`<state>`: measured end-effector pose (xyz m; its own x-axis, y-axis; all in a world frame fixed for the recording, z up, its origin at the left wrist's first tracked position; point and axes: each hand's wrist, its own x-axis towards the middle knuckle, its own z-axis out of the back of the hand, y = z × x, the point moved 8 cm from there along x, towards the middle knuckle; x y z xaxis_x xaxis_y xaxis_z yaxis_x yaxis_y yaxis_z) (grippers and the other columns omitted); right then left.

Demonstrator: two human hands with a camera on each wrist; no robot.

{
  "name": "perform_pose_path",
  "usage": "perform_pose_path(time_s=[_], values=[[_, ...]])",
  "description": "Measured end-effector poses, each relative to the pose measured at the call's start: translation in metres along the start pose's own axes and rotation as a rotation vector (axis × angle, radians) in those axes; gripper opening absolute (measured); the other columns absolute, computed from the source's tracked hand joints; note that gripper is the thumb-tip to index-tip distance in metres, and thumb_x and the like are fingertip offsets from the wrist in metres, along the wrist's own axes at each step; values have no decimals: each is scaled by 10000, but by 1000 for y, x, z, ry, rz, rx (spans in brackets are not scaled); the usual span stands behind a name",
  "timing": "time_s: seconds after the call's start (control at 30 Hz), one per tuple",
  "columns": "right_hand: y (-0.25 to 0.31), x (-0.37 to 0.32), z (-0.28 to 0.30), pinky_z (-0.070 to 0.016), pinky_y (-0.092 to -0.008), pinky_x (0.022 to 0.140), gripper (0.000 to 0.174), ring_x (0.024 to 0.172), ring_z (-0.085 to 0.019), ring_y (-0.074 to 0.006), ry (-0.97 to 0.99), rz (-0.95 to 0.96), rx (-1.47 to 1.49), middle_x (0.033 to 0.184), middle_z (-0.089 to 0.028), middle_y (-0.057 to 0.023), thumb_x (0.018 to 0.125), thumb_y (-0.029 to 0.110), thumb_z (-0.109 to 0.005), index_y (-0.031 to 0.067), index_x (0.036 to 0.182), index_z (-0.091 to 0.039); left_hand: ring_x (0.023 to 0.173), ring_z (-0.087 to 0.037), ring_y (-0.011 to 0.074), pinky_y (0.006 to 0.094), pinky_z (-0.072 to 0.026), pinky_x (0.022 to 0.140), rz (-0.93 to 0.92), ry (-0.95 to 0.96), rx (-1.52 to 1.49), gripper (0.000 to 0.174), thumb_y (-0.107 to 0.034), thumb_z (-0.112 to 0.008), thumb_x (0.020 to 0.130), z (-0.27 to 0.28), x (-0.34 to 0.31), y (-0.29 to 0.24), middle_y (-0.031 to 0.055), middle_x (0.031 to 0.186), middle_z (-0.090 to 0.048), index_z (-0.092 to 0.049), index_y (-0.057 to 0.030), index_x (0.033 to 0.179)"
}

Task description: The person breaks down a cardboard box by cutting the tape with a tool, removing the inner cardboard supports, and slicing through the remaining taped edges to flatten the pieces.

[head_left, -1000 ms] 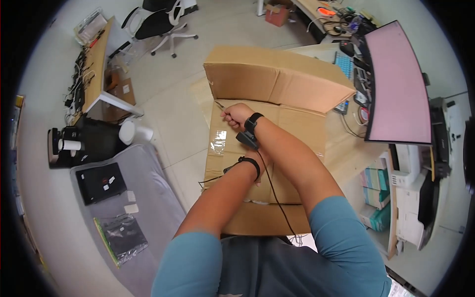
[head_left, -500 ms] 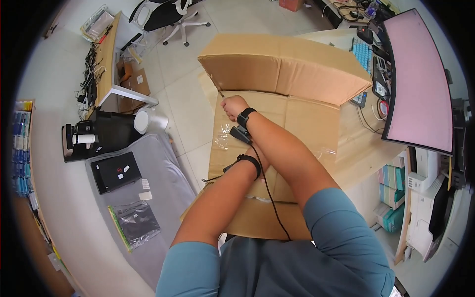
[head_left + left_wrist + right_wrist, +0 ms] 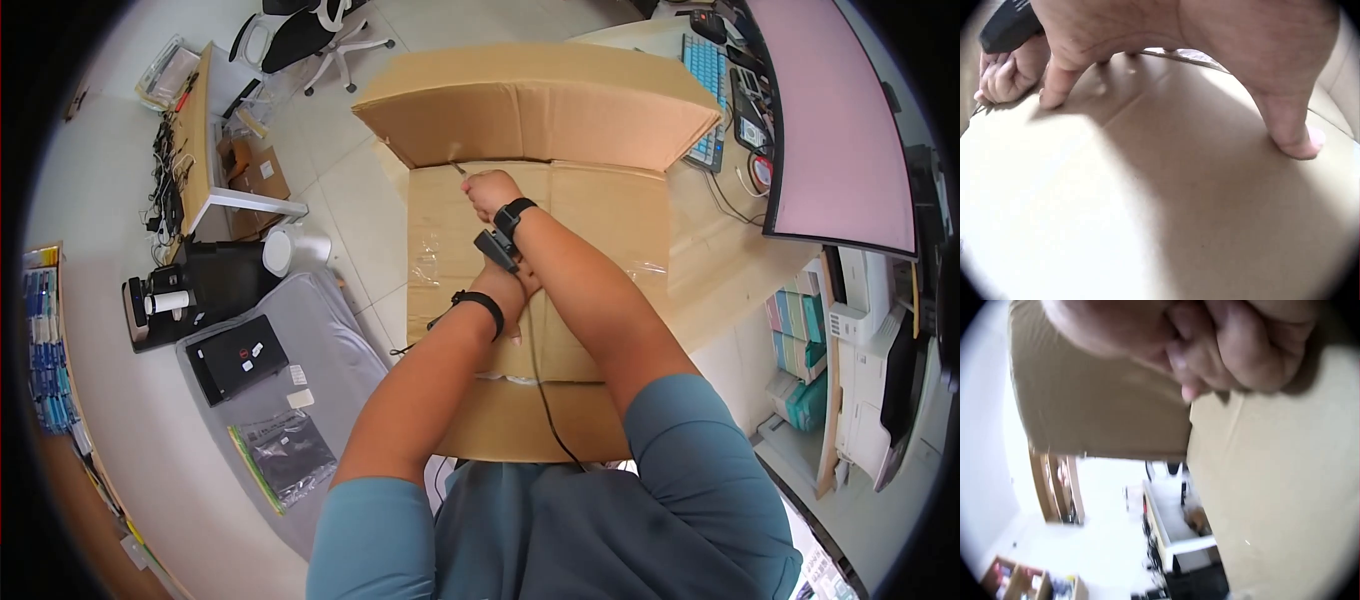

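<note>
A flattened cardboard box lies with its far part folded up as a raised flap. My right hand curls its fingers round a thin, pointed tool, whose tip meets the crease below the flap. In the right wrist view the curled right hand is close to the cardboard, the tool hidden. My left hand presses on the cardboard under the crossing right forearm. The left wrist view shows the left hand arched, fingers and thumb spread, holding nothing, with the right hand beyond.
Clear tape is stuck on the cardboard's left part. To the right on the table are a blue keyboard and a large monitor. A grey-covered surface at left bears a black laptop. A cable hangs from the right wrist.
My right hand and the tool have moved right along the crease, away from its left corner. The left hand stays pressed on the cardboard, and more of it shows. The head view has shifted.
</note>
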<state>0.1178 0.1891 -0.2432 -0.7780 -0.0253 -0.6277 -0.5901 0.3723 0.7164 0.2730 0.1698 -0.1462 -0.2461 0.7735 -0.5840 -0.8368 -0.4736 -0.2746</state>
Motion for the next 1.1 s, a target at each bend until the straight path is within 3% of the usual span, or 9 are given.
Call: perform_pose_path(time_s=[0.03, 0.23, 0.33, 0.4, 0.5, 0.87, 0.93, 1.0, 1.1], values=[[0, -2, 7, -204, -295, 358, 135, 392, -317, -114, 13, -24, 29, 604, -438, -21, 944, 132, -508, 36, 879, -578, 1470, -239, 358, 608, -130, 1185, -4, -87, -1, 1342, -399, -958, 400, 3, 1, 1, 121, 1577, -316, -283, -193, 1542], [9, -23, 52, -195, -277, 369, 122, 396, -310, -106, -37, -50, 8, 611, -443, -12, 946, 118, -506, 42, 880, -575, 1479, -199, 347, 751, -203, 1093, 76, -13, 32, 1332, -392, -957, 401, 6, -1, -2, 94, 1579, -288, -284, -209, 1536], [10, -28, 79, -216, -309, 367, 139, 386, -318, -124, -62, -64, 34, 559, -423, -17, 939, 149, -532, 55, 870, -609, 1514, -99, 323, 752, -229, 1082, 93, 85, 113, 1391, -416, -958, 435, 4, 3, -3, 76, 1624, -193, -180, -248, 1575], [9, -33, 101, -227, -326, 367, 148, 381, -322, -133, -84, -70, 50, 534, -413, -19, 935, 164, -545, 62, 865, -627, 1503, -114, 350, 746, -225, 1091, 85, 42, 103, 1366, -407, -960, 402, 5, 2, -5, 88, 1621, -187, -243, -244, 1553], [17, -46, 128, -230, -329, 360, 146, 380, -331, -139, -102, -6, -62, 541, -424, -25, 933, 150, -538, 57, 868, -631, 1519, -36, 349, 742, -229, 1095, 84, 20, 113, 1422, -402, -962, 391, 9, 2, -7, 86, 1645, -109, -178, -276, 1570], [16, -94, 271, -254, -340, 315, 121, 332, -368, -160, -169, -22, 38, 508, -433, -48, 919, 100, -523, 42, 944, -627, 1519, -5, 355, 725, -229, 1107, 113, 64, 131, 1430, -390, -962, 410, 12, 2, -13, 81, 1657, -9, -149, -256, 1579], [25, -121, 311, -223, -282, 345, 165, 373, -311, -99, -313, 16, -69, 556, -414, 20, 965, 161, -552, 27, 887, -609, 1519, -13, 352, 727, -242, 1097, 115, 70, 154, 1423, -411, -959, 421, 11, 3, -14, 77, 1658, -14, -144, -263, 1579], [20, -139, 357, -225, -284, 343, 164, 377, -304, -91, -340, -12, 90, 554, -401, 33, 962, 162, -560, 38, 865, -609, 1519, -21, 349, 728, -254, 1086, 113, 71, 177, 1417, -432, -956, 433, 12, 4, -16, 73, 1660, -19, -140, -269, 1579], [12, -180, 450, -239, -314, 342, 150, 366, -342, -123, -652, 53, 19, 522, -413, 6, 939, 156, -530, 59, 928, -643, 1517, -19, 363, 732, -257, 1082, 124, 83, 183, 1425, -432, -955, 431, 12, 5, -15, 86, 1658, -15, -131, -256, 1581]])
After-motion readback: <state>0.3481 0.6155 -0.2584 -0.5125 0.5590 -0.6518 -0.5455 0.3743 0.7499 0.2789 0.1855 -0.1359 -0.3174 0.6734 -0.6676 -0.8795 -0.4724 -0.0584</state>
